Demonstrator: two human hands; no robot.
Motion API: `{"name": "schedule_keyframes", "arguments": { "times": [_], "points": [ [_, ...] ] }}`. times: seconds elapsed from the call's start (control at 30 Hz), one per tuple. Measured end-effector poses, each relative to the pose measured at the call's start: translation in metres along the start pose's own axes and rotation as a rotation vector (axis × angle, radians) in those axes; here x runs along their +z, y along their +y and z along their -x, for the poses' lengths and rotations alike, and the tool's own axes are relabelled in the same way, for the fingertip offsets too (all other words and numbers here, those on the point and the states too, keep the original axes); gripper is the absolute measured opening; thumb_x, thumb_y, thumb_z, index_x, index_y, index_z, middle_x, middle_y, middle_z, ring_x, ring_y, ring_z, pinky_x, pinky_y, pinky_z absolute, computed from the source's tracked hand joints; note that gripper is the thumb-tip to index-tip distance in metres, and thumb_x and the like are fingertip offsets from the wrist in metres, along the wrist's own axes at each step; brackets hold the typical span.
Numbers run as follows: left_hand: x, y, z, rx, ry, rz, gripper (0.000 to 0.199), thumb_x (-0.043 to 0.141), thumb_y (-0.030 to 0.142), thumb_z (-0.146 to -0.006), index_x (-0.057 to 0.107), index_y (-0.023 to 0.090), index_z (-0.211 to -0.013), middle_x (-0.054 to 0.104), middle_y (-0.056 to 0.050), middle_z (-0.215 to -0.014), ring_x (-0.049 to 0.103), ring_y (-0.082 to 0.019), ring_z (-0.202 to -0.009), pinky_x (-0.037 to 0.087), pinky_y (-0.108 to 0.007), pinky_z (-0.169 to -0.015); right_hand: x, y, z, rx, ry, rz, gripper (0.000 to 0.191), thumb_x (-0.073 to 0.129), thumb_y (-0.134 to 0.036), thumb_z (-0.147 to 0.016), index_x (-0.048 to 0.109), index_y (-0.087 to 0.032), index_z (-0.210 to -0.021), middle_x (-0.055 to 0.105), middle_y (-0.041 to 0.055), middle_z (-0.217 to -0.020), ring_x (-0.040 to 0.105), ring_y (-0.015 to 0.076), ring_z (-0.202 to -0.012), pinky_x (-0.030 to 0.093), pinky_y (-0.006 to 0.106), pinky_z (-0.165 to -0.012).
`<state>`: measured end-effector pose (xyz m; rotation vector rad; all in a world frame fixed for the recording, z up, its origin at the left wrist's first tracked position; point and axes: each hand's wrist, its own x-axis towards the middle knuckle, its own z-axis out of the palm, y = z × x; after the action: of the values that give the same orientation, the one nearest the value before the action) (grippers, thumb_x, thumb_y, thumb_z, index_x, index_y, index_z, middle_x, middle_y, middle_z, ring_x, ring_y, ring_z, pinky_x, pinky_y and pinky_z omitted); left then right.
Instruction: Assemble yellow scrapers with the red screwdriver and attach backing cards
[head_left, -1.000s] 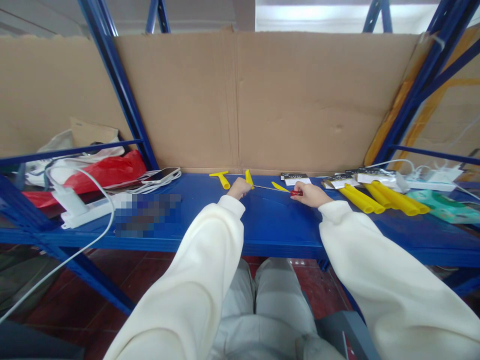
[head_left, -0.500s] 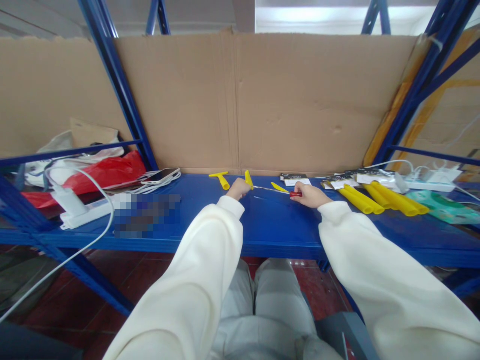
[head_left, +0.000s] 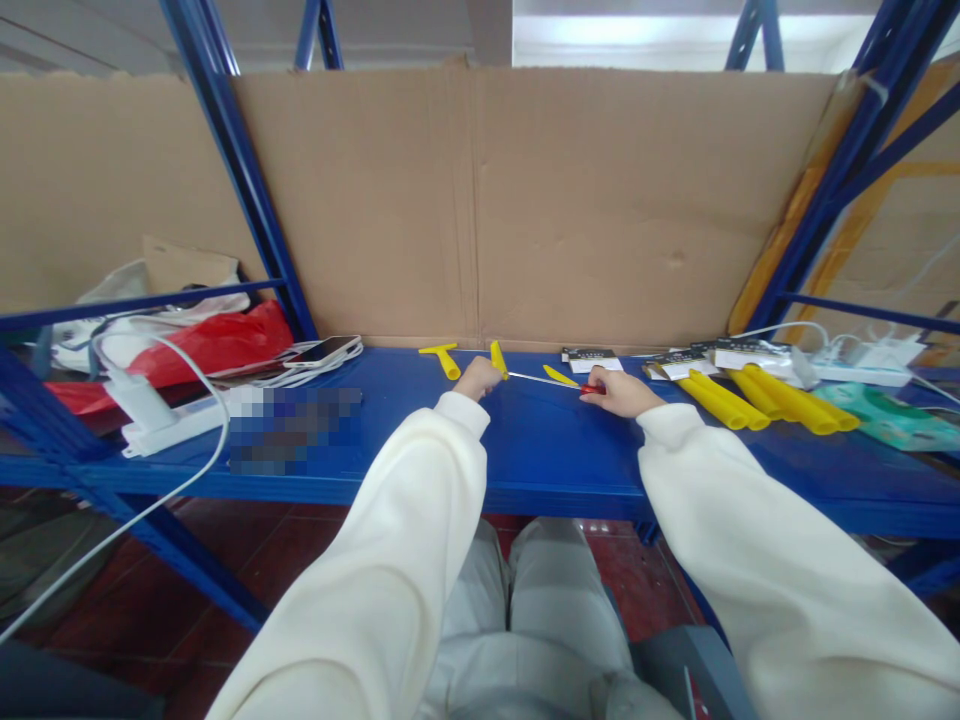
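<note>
My right hand [head_left: 616, 391] is closed round the red handle of a screwdriver [head_left: 546, 379], whose thin metal shaft points left. The shaft's tip meets a small yellow plastic piece [head_left: 497, 357] with a slanted head. My left hand [head_left: 478, 379] is closed on that yellow piece; its lower part is hidden by the fingers. Behind and left of my left hand lies a yellow T-shaped handle [head_left: 447, 362]. A flat, pointed yellow piece [head_left: 559, 375] rests on the blue shelf just behind the screwdriver.
Several yellow tubes [head_left: 721, 400] and black-and-white packets [head_left: 592, 359] lie to the right on the blue shelf [head_left: 562, 450]. A green packet [head_left: 907, 415] is farther right. On the left are a white power strip [head_left: 176, 420], cables and a red bag [head_left: 217, 345]. Cardboard [head_left: 600, 200] stands behind.
</note>
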<state>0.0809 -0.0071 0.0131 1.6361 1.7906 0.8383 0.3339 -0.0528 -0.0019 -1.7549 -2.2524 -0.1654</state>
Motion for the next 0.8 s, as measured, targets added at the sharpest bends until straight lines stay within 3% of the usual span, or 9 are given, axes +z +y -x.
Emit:
{"name": "schedule_keyframes", "arguments": {
  "times": [0.13, 0.33, 0.47, 0.63, 0.8],
  "points": [
    [0.000, -0.001, 0.000, 0.008, -0.008, -0.016, 0.005, 0.069, 0.013, -0.081, 0.068, 0.009, -0.078, 0.050, 0.002, -0.046, 0.054, -0.013, -0.049, 0.038, -0.022, -0.049, 0.002, 0.004, -0.002, -0.016, -0.041, -0.046, 0.018, 0.054, -0.037, -0.091, 0.062, -0.022, -0.084, 0.073, 0.0067, -0.087, 0.067, 0.0196, -0.078, 0.045, 0.028, -0.066],
    [0.001, -0.003, -0.003, 0.021, -0.020, -0.057, 0.007, 0.066, 0.013, -0.083, 0.070, 0.008, -0.086, 0.052, 0.001, -0.049, 0.057, -0.014, -0.051, 0.037, -0.022, -0.048, 0.012, 0.014, -0.007, -0.058, 0.024, -0.112, 0.017, 0.066, -0.033, -0.081, 0.059, -0.023, -0.092, 0.072, 0.0038, -0.085, 0.065, 0.0183, -0.073, 0.046, 0.026, -0.064],
    [0.001, -0.003, -0.003, 0.028, -0.028, -0.067, 0.009, 0.069, 0.012, -0.080, 0.070, 0.007, -0.087, 0.050, 0.002, -0.048, 0.056, -0.013, -0.049, 0.037, -0.022, -0.048, 0.010, 0.014, -0.006, -0.041, 0.020, -0.072, 0.014, 0.064, -0.036, -0.083, 0.059, -0.023, -0.088, 0.070, 0.0026, -0.076, 0.062, 0.0176, -0.067, 0.043, 0.026, -0.060],
    [0.000, -0.002, -0.001, 0.028, -0.034, -0.097, 0.013, 0.066, 0.013, -0.082, 0.071, 0.007, -0.093, 0.048, 0.002, -0.047, 0.055, -0.012, -0.048, 0.038, -0.021, -0.047, 0.009, 0.014, -0.006, -0.028, -0.035, -0.082, 0.018, 0.059, -0.040, -0.088, 0.063, -0.023, -0.083, 0.071, 0.0047, -0.079, 0.065, 0.0187, -0.072, 0.045, 0.027, -0.064],
    [0.000, -0.004, -0.004, 0.029, -0.053, -0.148, 0.013, 0.062, 0.015, -0.085, 0.070, 0.008, -0.093, 0.049, 0.003, -0.048, 0.052, -0.010, -0.045, 0.039, -0.020, -0.046, 0.013, 0.015, -0.008, -0.037, -0.009, -0.123, 0.018, 0.068, -0.036, -0.082, 0.061, -0.022, -0.090, 0.072, 0.0049, -0.083, 0.065, 0.0185, -0.073, 0.046, 0.026, -0.065]
  ]
}}
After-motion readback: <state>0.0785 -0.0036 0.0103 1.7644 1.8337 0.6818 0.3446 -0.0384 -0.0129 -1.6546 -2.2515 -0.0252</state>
